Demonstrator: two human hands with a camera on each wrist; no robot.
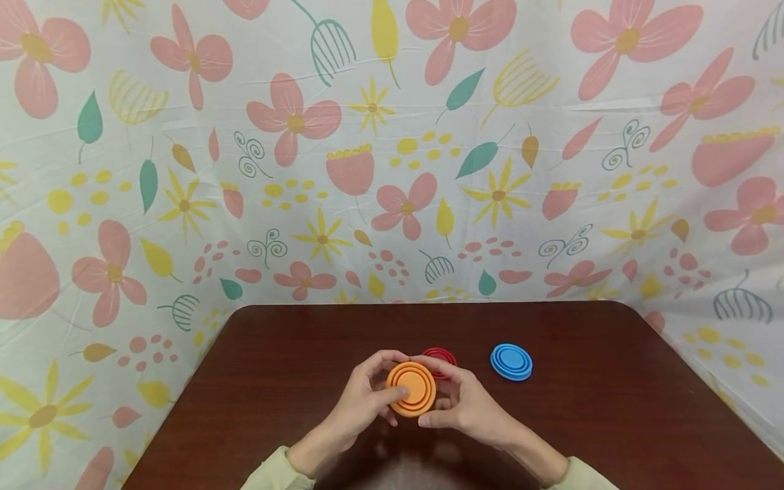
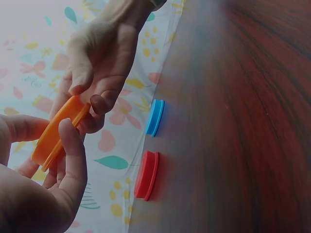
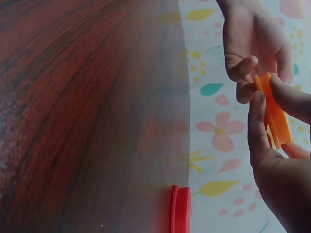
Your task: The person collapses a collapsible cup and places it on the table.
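Observation:
Both hands hold an orange collapsible cup [image 1: 419, 389], pressed flat into concentric rings, above the near part of the table. My left hand [image 1: 358, 401] grips its left side, the thumb lying across the ringed face and fingers at the rim. On the opposite side, my right hand [image 1: 478, 408] pinches the rim between thumb and fingers. Seen edge-on in the left wrist view, the orange cup [image 2: 56, 133] is a thin disc with a lip. A similar flattened red cup [image 1: 441, 353] lies just behind the right fingers, which partly hide it.
A flattened blue cup [image 1: 511, 361] lies on the dark brown table [image 1: 294, 340], to the right of the red one. A white cloth with a flower print [image 1: 392, 136] hangs behind the table and along both its sides.

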